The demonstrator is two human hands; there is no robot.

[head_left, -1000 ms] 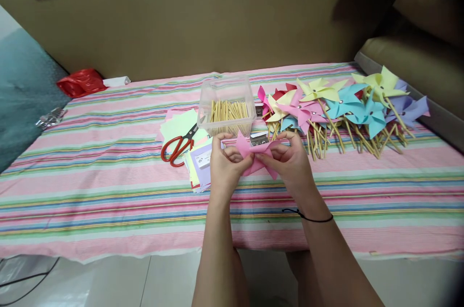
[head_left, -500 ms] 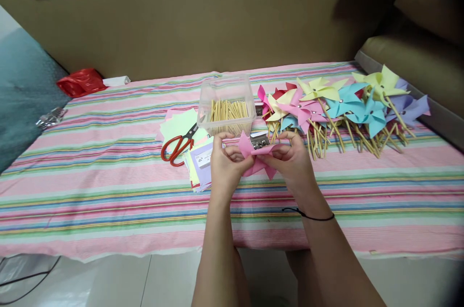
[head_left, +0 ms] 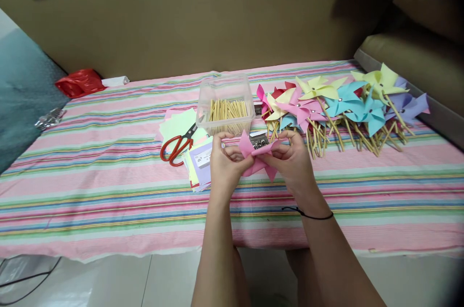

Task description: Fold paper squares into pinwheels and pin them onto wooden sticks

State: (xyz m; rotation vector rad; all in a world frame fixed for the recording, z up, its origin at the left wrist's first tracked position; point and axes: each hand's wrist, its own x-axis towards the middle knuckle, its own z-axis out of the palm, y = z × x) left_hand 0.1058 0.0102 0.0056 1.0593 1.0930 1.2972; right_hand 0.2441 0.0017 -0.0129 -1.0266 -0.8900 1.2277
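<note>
your striped cloth [head_left: 108,200], slightly rumpled, runs back to a brown panel [head_left: 181,26], with a teal surface [head_left: 25,99] at its left end and brown padding [head_left: 406,60] at the right; its near edge hangs wavy above the pale tiled floor [head_left: 174,278]. your left hand [head_left: 225,164] and right hand [head_left: 293,164] are both curled, thumbs and fingers pinching the pink paper [head_left: 258,167] between them, over the cloth, just this side of the pin box [head_left: 259,141]. beyond your left hand stand the tub [head_left: 225,87] of sticks [head_left: 227,109] and, beside it, the scissors [head_left: 188,134] on the sheets [head_left: 174,125]. pinwheels [head_left: 340,99] crowd your far right. cloth stretches broadly leftward from the scissors to the red bag [head_left: 80,83] near the back corner, and a striped band lies between your wrists and the near edge.
</note>
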